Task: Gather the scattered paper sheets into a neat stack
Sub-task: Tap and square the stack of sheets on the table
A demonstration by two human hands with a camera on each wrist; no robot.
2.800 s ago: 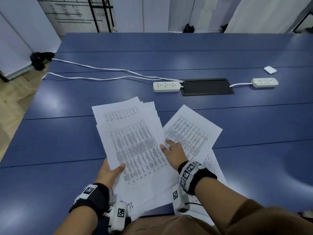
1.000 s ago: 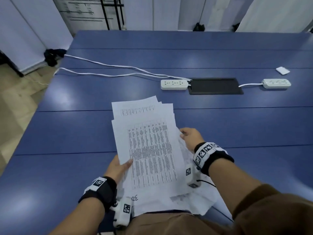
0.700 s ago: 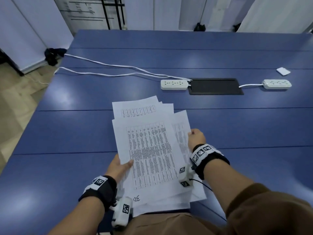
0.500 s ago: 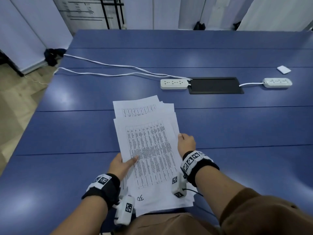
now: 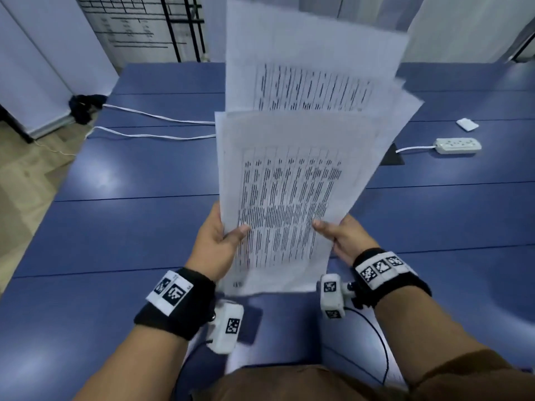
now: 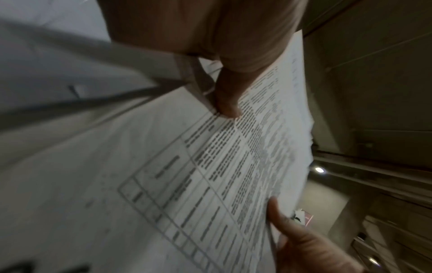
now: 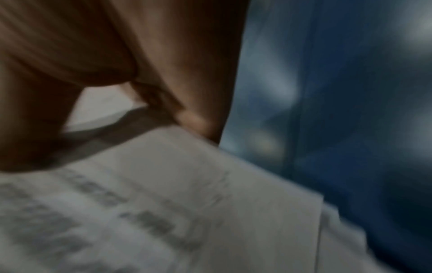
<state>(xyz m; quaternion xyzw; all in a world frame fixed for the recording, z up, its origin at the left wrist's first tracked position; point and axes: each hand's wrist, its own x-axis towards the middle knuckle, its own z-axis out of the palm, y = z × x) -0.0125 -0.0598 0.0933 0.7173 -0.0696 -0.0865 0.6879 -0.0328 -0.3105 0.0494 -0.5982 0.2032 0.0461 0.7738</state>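
Observation:
A bundle of white printed paper sheets [image 5: 292, 157] stands raised off the blue table [image 5: 124, 235], fanned unevenly at the top. My left hand [image 5: 220, 235] grips its lower left edge, thumb on the front sheet. My right hand [image 5: 338, 235] grips the lower right edge the same way. In the left wrist view my left hand's thumb [image 6: 228, 103] presses on the paper sheets [image 6: 187, 184], and the right hand's thumb [image 6: 287, 225] shows at their other edge. The right wrist view is blurred: my right hand [image 7: 145, 96] holds the paper sheets [image 7: 163, 212] above the table [image 7: 350, 110].
A white power strip [image 5: 457, 145] with its cable lies at the right, with a small white card [image 5: 466, 124] behind it. Two white cables [image 5: 150, 125] run across the table's left side. A black inset panel [image 5: 392, 157] peeks out behind the sheets. More paper [image 5: 362, 351] lies by the near edge.
The sheets lay flat on the table under both hands; now both hands have lifted the gathered bundle upright off the table, toward the camera.

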